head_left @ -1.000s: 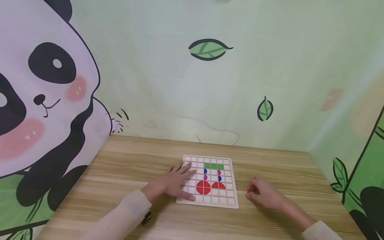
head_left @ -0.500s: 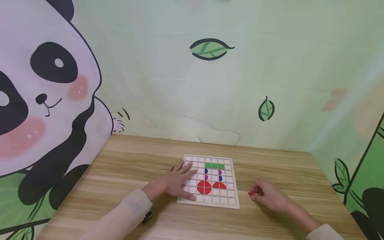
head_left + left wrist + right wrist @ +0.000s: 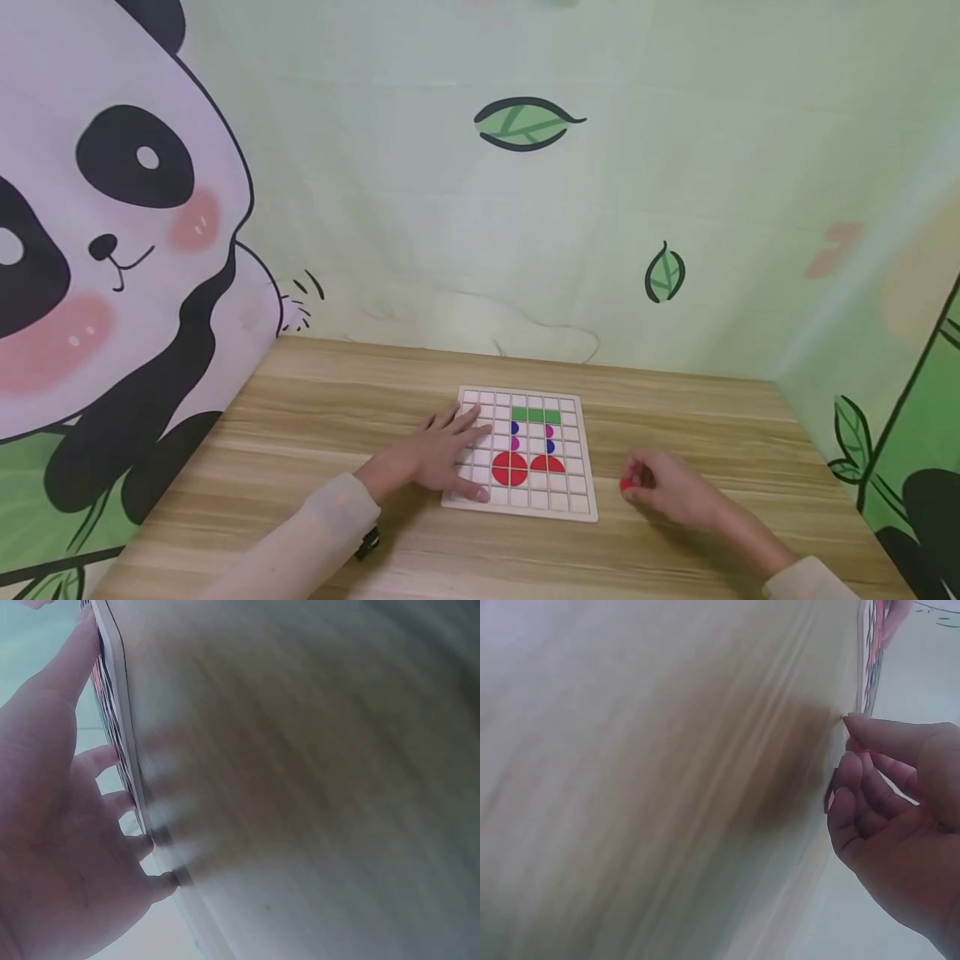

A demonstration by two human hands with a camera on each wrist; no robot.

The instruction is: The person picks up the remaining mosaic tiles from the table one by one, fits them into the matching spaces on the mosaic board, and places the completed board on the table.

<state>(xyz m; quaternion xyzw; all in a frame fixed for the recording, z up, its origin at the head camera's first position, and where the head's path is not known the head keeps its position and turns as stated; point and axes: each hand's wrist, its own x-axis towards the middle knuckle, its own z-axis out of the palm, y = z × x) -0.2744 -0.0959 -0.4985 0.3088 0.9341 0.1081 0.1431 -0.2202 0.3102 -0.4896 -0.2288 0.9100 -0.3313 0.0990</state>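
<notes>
A white square grid board (image 3: 592, 496) lies flat on the table. Its cells hold a row of green squares (image 3: 536, 415), small blue and magenta half-rounds, a full red circle (image 3: 510, 469) and a red half circle (image 3: 547, 465). My left hand (image 3: 431, 458) rests on the board's left side, fingers spread. Off the right edge, my right hand (image 3: 667, 489) pinches a small red piece (image 3: 626, 484) between thumb and finger. In the right wrist view, another thin dark reddish piece (image 3: 829, 793) shows at the curled fingers; its shape is mostly hidden.
The wood-grain table (image 3: 337, 400) runs back to a pale green printed cloth (image 3: 420, 208) with leaves. A panda print (image 3: 127, 250) covers the left side. A small black object (image 3: 367, 543) shows by the left sleeve.
My right fingers have shifted the red piece about, showing more of it half a second ago, then less now. The left hand and the board have stayed in place.
</notes>
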